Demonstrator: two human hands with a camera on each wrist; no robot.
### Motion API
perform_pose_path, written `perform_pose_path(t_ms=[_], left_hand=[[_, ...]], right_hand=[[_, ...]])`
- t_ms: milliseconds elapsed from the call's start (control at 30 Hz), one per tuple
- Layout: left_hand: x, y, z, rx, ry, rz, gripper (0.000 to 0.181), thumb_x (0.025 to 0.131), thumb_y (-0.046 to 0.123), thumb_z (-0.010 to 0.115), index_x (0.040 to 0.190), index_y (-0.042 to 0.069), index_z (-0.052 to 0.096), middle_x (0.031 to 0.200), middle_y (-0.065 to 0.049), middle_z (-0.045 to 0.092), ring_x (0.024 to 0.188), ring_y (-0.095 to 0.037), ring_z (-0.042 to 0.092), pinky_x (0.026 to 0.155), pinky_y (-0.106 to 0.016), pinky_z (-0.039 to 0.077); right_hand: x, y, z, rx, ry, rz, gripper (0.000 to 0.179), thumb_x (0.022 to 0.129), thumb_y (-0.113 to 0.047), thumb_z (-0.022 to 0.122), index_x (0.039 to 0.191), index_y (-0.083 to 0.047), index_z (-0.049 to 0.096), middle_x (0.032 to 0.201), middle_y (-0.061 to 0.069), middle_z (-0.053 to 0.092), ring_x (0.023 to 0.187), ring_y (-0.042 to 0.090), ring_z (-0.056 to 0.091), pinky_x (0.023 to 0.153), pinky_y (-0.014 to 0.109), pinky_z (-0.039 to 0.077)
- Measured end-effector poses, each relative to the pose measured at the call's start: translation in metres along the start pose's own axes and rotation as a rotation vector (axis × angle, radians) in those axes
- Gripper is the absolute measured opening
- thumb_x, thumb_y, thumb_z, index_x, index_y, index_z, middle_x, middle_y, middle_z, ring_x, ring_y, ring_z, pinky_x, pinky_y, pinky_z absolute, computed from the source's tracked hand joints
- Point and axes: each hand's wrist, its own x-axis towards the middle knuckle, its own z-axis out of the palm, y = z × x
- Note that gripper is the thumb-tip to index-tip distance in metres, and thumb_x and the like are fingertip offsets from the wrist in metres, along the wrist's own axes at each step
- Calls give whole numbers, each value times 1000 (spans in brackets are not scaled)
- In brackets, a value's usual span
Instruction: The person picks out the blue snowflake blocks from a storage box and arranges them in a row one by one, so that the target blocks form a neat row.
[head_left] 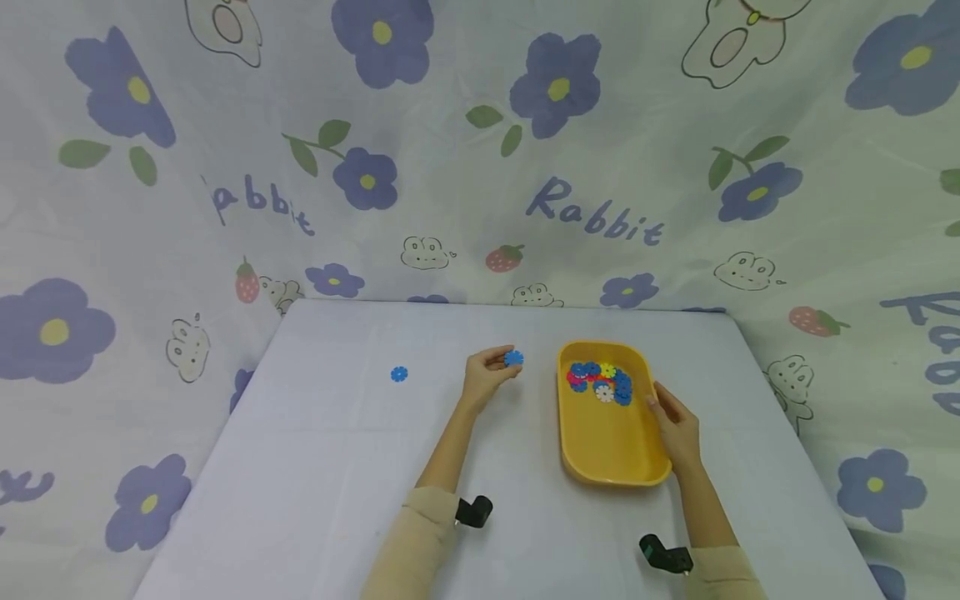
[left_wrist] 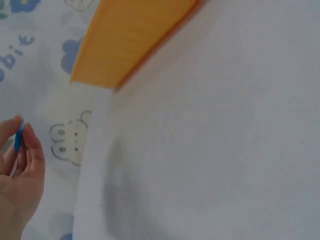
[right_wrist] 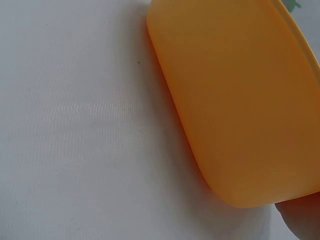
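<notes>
Mixed discs (head_left: pixel 603 392) in yellow tray (head_left: pixel 611 447) shown by head view only. Tray gripped by right hand (head_left: pixel 681 433); blue disc (head_left: pixel 513 357) pinched left of tray by left hand (head_left: pixel 483 381). White table (head_left: pixel 300 492), floral cloth (head_left: pixel 450 167) beyond.

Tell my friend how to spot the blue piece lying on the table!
On the white table, find the yellow tray, then look left of it, past the left hand. There lies a small, flat blue piece with a notched edge. It is the only piece resting right on the table: the left hand holds another blue one, and the other pieces sit in the tray.
</notes>
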Motion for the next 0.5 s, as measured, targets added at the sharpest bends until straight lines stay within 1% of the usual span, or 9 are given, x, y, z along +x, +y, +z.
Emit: perform_pose_path(t_ms=[133,233,300,400,500], left_hand=[[-3,-22,-30,17,121,6,44,76,-6,72,115,-17,57,99,-33,59,75,-9,63,67,-18,54],[-5,-40,-50,34,246,12,43,74,-3,75,112,-15,60,95,-30,61,73,-9,63,64,-16,53],[-7,-48,-60,67,332,20,41,73,-1,77,110,-13,62,92,-28,62,71,-11,64,62,-14,52],[-11,-58,-72,173,433,46,39,71,3,80,105,-10,66,90,-25,64,74,-18,64,62,-13,50],[-14,-66,-81,297,515,81,37,69,7,82,101,-7,68,90,-23,66,78,-26,63,67,-20,51]], right_hand=[[1,1,0,3,-2,-8,63,93,-46,49,145,-12,37,149,11,35,134,27,34,88,4,37],[1,2,0,8,-8,-6,63,94,-46,48,145,-11,36,149,12,34,134,28,33,86,2,37],[0,2,0,9,-10,-2,63,94,-45,49,145,-11,36,149,12,34,134,28,33,85,2,37],[0,2,1,1,-4,7,62,94,-45,49,145,-12,36,149,11,34,134,27,34,85,2,36],[-1,1,1,2,0,15,62,94,-46,49,145,-13,36,149,10,34,133,26,34,86,3,37]])
